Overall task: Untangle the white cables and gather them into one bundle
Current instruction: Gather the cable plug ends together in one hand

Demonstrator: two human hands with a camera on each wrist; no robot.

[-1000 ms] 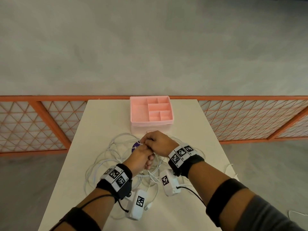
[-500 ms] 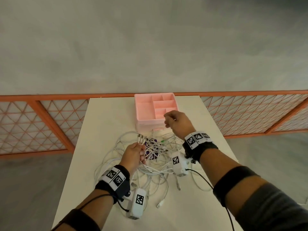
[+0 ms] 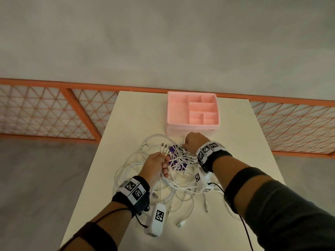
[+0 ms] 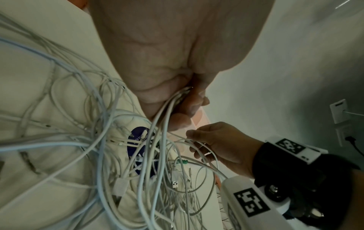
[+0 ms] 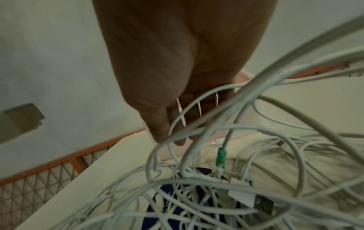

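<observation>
Left hand (image 3: pixel 155 164), frame centre: fingers curled around gathered plug ends of white cables (image 3: pixel 174 185). Right hand (image 3: pixel 194 143): fingers pinching strands. Tangle on table (image 3: pixel 130 115), below pink organiser (image 3: pixel 177 111).

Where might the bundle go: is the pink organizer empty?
Empty: the head view shows every compartment of the pink organizer bare; the white cables lie outside on the table.

You see smooth, rubbery white cables (image 3: pixel 178 185) with metal plugs on a matt cream bench (image 3: pixel 137 113). The pink tray (image 3: pixel 174 111) looks like smooth plastic.
</observation>
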